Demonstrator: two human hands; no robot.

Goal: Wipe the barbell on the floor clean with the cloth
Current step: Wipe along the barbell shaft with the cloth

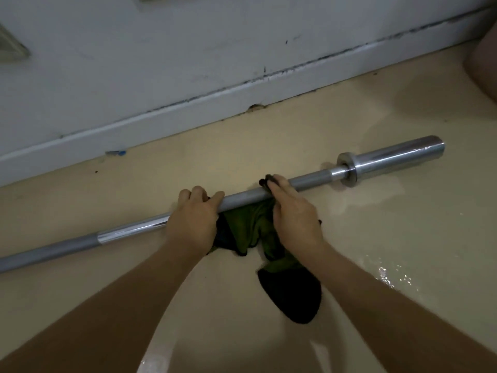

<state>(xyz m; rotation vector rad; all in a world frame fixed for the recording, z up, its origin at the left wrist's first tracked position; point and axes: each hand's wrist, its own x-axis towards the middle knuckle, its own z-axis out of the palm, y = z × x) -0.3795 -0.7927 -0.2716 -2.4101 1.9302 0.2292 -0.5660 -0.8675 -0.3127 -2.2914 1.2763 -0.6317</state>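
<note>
Looking down from head height at two bare forearms reaching forward to a barbell [309, 179] that lies on a pale, glossy floor [403, 224]; the bar runs slantwise from the lower left edge of the view up to the right, and its thick polished sleeve and collar sit at the right end, near a white skirting board [188, 109] at the foot of a white wall [134, 49].

The left hand [192, 219] lies over the middle of the shaft, fingers [199, 192] curled over the top and far side of the bar, clenched around it; a dark edge of cloth shows just beside and beneath this hand, though whether the hand also pinches the cloth cannot be told.

The right hand [293, 211] sits a little further right along the bar; its fingers [279, 184] press a bunched dark corner of the cloth [247, 227] against the shaft, grasping that fabric on top of the bar.

The cloth is dark green with black parts; it hangs under the shaft between the two hands and trails back toward the viewer onto the floor, ending in a black fold near the right forearm.

A small blue scrap [118, 152] lies on the floor against the skirting board at left; bright reflections shine on the floor at right.
</note>
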